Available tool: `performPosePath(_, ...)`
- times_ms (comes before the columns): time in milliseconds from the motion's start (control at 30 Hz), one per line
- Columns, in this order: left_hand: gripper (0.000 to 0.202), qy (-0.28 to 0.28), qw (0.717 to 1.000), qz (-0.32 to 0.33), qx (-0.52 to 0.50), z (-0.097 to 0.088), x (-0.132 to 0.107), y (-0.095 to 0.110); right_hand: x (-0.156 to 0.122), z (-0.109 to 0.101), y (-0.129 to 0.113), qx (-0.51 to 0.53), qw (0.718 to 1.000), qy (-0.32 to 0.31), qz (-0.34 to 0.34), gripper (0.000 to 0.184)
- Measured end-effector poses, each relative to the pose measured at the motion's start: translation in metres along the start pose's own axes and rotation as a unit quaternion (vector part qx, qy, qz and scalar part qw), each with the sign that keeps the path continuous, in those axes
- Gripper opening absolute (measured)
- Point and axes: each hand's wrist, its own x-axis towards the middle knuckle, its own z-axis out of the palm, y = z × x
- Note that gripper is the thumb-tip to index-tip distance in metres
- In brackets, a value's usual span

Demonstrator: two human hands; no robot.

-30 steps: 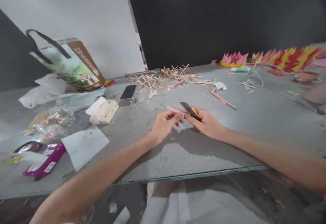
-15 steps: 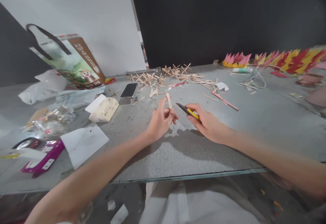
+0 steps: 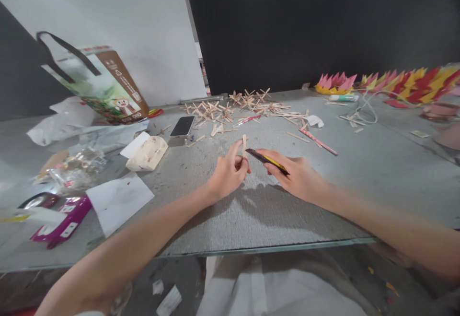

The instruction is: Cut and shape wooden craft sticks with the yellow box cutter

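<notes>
Between the fingers of my left hand (image 3: 230,171) a pale wooden craft stick (image 3: 244,144) stands nearly upright, its lower end hidden by the fingers. My right hand (image 3: 296,174) is wrapped round a black and yellow utility knife (image 3: 271,160). The knife's tip points left, right beside the stick; whether blade and wood touch I cannot tell. Beyond my hands lies a heap of craft sticks (image 3: 212,111), several joined into star-like crossed shapes.
A phone (image 3: 182,126), a cream block-like box (image 3: 149,155), white paper (image 3: 120,201) and a purple tape dispenser (image 3: 66,217) lie leftward, with a shopping bag (image 3: 115,86) behind. Rightward are a red patterned strip (image 3: 318,142), a white cable (image 3: 373,110) and folded-paper pieces (image 3: 336,84).
The craft stick has turned more upright and shifted slightly right. The knife has tilted flatter, and its tip has come closer to the stick.
</notes>
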Motion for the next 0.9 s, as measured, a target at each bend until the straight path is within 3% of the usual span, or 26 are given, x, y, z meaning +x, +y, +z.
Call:
performPosePath(300,0.054,-0.02,0.998,0.015,0.056,-0.002,0.001,-0.003,0.002,0.001,0.0,0.011,1.0,-0.005,-0.005,0.045)
performPosePath(633,0.054,-0.045,0.986,0.015,0.158,-0.002,0.007,-0.021,0.0,0.009,-0.006,-0.041,0.998,-0.024,0.043,0.049)
performPosePath(900,0.051,-0.046,0.986,0.026,0.159,0.002,0.008,-0.031,0.005,0.009,-0.011,-0.055,0.995,-0.051,0.074,0.049)
